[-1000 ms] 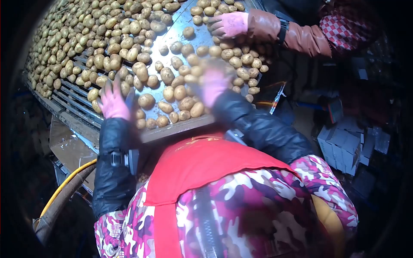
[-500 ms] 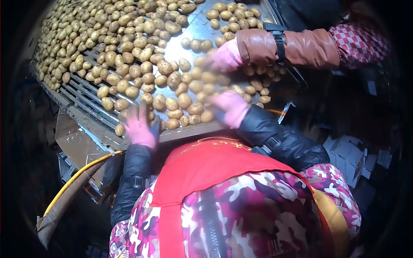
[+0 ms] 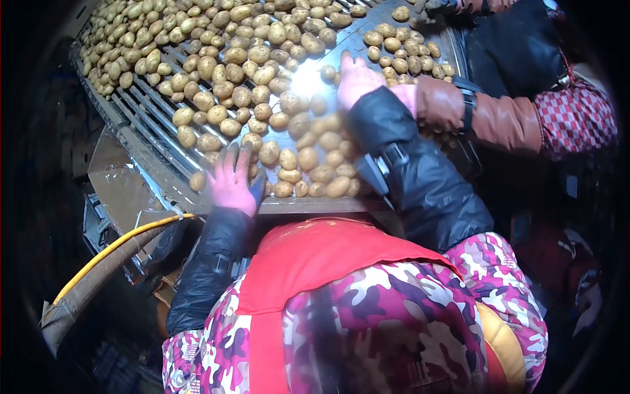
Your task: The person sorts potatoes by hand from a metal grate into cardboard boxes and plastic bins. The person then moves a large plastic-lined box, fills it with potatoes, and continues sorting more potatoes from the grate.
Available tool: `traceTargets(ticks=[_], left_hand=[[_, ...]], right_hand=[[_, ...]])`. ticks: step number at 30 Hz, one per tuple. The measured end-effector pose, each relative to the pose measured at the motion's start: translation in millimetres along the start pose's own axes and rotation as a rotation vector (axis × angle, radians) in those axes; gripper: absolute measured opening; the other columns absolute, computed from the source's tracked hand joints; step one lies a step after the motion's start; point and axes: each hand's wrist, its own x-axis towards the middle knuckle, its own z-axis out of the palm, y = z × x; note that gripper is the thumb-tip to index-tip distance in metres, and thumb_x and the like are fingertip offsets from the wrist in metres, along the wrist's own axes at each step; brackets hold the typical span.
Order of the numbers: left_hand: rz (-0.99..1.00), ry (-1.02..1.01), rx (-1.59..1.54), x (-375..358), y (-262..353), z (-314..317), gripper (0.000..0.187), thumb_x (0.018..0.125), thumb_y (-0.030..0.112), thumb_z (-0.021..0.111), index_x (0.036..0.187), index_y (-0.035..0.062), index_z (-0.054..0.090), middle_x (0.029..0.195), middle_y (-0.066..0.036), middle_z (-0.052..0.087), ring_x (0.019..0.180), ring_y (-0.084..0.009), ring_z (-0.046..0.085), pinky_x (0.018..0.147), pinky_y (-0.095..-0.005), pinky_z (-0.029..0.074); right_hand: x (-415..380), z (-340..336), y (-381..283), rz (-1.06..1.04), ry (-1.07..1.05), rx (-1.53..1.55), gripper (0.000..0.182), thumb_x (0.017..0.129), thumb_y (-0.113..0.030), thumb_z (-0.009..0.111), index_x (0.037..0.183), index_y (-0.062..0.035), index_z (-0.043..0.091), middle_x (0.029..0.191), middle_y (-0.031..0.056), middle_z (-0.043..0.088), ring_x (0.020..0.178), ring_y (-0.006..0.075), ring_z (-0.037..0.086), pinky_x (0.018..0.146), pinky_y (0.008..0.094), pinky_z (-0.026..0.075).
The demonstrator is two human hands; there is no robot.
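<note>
My left hand [image 3: 233,182], in a pink glove with dark fingertips, lies with its fingers spread at the near edge of the sorting table. Its fingertips touch potatoes [image 3: 251,140] beside the metal bars. Farther forward, my right hand [image 3: 359,80], also in a pink glove, reaches over the bare metal sheet [image 3: 303,84]. Its fingers look stretched out, and I see nothing held in them. Loose potatoes [image 3: 321,173] lie between my two hands, some of them hazy under the glare. Another cluster of potatoes [image 3: 400,49] sits beyond my right hand.
A co-worker's brown sleeve [image 3: 489,115] comes in from the right, its pink-gloved hand mostly behind mine. Many potatoes [image 3: 151,29] cover the slatted bars [image 3: 147,118] at the upper left. A yellow hose [image 3: 108,253] and cardboard [image 3: 121,177] are at the lower left.
My right hand has moved forward from the near edge onto the metal sheet, beside the co-worker's arm. My left hand stays at the table edge. The view has shifted slightly.
</note>
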Motion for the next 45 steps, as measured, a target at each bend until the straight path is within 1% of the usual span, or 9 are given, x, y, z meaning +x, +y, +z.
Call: traceTargets(ticks=[4,11,18,19,21,24,29,38,45], left_hand=[[0.002,0.018,-0.009,1.5,0.2,-1.2,0.068,0.087,0.035,0.074,0.149,0.0181,0.051,0.152,-0.010,0.048,0.144,-0.0323,0.041,0.125,-0.0629,0.011],[-0.035,-0.001,-0.024,-2.4,-1.7,4.7,0.073,0.087,0.037,0.074,0.154,0.0225,0.047,0.155,-0.010,0.045,0.146,-0.0320,0.038,0.121,-0.0659,0.021],[-0.090,-0.121,0.091,10.4,2.5,17.8,0.096,0.085,0.054,0.075,0.163,0.0250,0.026,0.166,-0.009,0.028,0.152,-0.0369,0.026,0.114,-0.0731,0.024],[-0.093,-0.112,0.095,18.2,6.2,17.9,0.097,0.085,0.055,0.075,0.163,0.0255,0.026,0.166,-0.010,0.028,0.152,-0.0374,0.026,0.114,-0.0731,0.024],[-0.036,-0.040,0.101,33.4,4.7,27.0,0.098,0.084,0.058,0.075,0.163,0.0272,0.026,0.165,-0.011,0.029,0.152,-0.0397,0.026,0.114,-0.0732,0.024],[-0.013,-0.045,0.236,63.1,31.7,26.2,0.088,0.088,0.059,0.069,0.161,0.0260,0.033,0.164,-0.013,0.031,0.151,-0.0414,0.026,0.114,-0.0738,0.023],[0.120,0.003,0.232,106.8,68.2,34.7,0.079,0.092,0.055,0.067,0.157,0.0215,0.039,0.162,-0.019,0.033,0.150,-0.0420,0.029,0.111,-0.0728,0.029],[0.645,-0.269,0.014,36.4,98.8,18.0,0.073,0.084,0.046,0.074,0.149,0.0230,0.050,0.152,-0.015,0.046,0.145,-0.0425,0.037,0.112,-0.0695,0.031],[0.442,-0.209,-0.109,-1.6,16.7,-20.9,0.067,0.082,0.034,0.079,0.144,0.0179,0.057,0.150,-0.012,0.051,0.142,-0.0354,0.043,0.118,-0.0583,0.030]], right_hand=[[33.8,3.5,20.9,-0.150,-0.223,-0.146,0.043,0.088,-0.017,0.066,0.130,-0.0048,0.064,0.126,0.0219,0.069,0.118,0.0371,0.066,0.102,0.0455,0.051],[-0.1,-12.4,97.1,-0.027,-0.255,1.224,0.034,0.092,-0.008,0.071,0.124,0.0026,0.068,0.091,0.0114,0.075,0.064,0.0140,0.066,0.055,0.0262,0.051],[-194.2,-67.6,195.9,0.093,-0.448,1.187,0.020,0.093,-0.015,0.070,0.102,0.0031,0.070,0.079,0.0083,0.069,0.061,0.0160,0.064,0.053,0.0281,0.049],[-224.5,-33.1,254.1,-0.165,-0.601,1.159,0.025,0.095,-0.020,0.068,0.108,0.0014,0.070,0.090,0.0067,0.070,0.073,0.0158,0.066,0.060,0.0281,0.051],[-333.5,21.5,312.5,0.320,-0.636,1.543,0.026,0.099,-0.024,0.062,0.111,-0.0022,0.069,0.099,0.0071,0.070,0.093,0.0198,0.068,0.076,0.0310,0.055],[-460.7,101.3,355.9,0.048,-0.759,0.689,0.028,0.099,-0.021,0.056,0.118,-0.0062,0.070,0.105,0.0158,0.073,0.099,0.0286,0.071,0.088,0.0381,0.056],[-496.4,121.0,315.1,0.338,-0.801,0.094,0.030,0.097,-0.025,0.058,0.116,-0.0069,0.072,0.109,0.0188,0.073,0.103,0.0344,0.070,0.089,0.0425,0.055],[-256.5,29.0,185.0,-0.129,0.186,0.030,0.051,0.094,-0.037,0.065,0.135,-0.0054,0.061,0.131,0.0212,0.065,0.119,0.0410,0.061,0.103,0.0501,0.048],[-156.2,70.4,57.1,-0.303,0.084,0.140,0.087,0.087,-0.053,0.072,0.153,-0.0063,0.041,0.151,0.0361,0.036,0.137,0.0532,0.040,0.115,0.0623,0.033]])
